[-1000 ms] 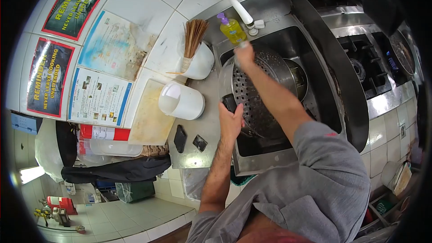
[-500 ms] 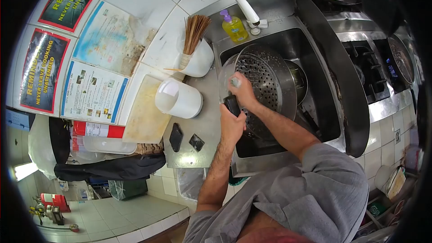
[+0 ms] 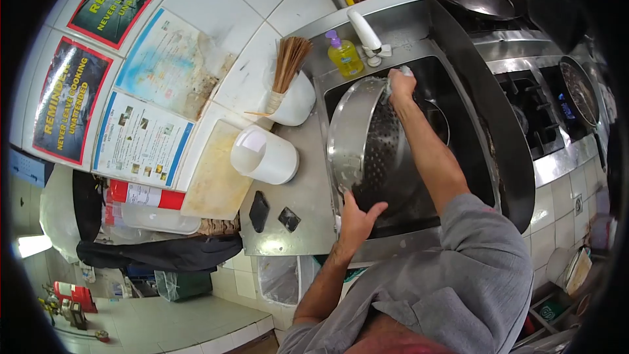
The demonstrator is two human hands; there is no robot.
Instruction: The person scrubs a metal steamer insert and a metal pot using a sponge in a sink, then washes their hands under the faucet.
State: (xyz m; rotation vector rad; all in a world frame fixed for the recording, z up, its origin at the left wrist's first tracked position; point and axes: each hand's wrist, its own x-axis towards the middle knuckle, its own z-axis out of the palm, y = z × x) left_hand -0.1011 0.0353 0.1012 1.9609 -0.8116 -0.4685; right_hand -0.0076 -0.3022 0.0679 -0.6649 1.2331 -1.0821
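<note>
A large metal pot with a perforated inside [image 3: 347,132], like a steamer or strainer pot, is tilted on its side in the sink [image 3: 452,177]. My left hand [image 3: 357,224] is at its near edge, fingers against the rim and thumb spread inward over the dark interior. At the far edge, my right hand [image 3: 401,88] presses a whitish, soapy scrubbing pad [image 3: 392,77] onto the rim. The pad is mostly covered by the fingers. Behind the pot, part of another round pan [image 3: 440,118] shows in the sink.
Yellow liquid soap [image 3: 346,59] and a white faucet [image 3: 365,33] stand behind the sink. Left on the counter are a white container [image 3: 272,157], a stick brush [image 3: 288,69] in a white tub, and two dark pads [image 3: 259,211]. A stove [image 3: 531,108] is at the right.
The pot has turned and tipped so its shiny outer wall shows. My right hand moved to the far rim. My left hand let go of the black handle and moved down to the near rim.
</note>
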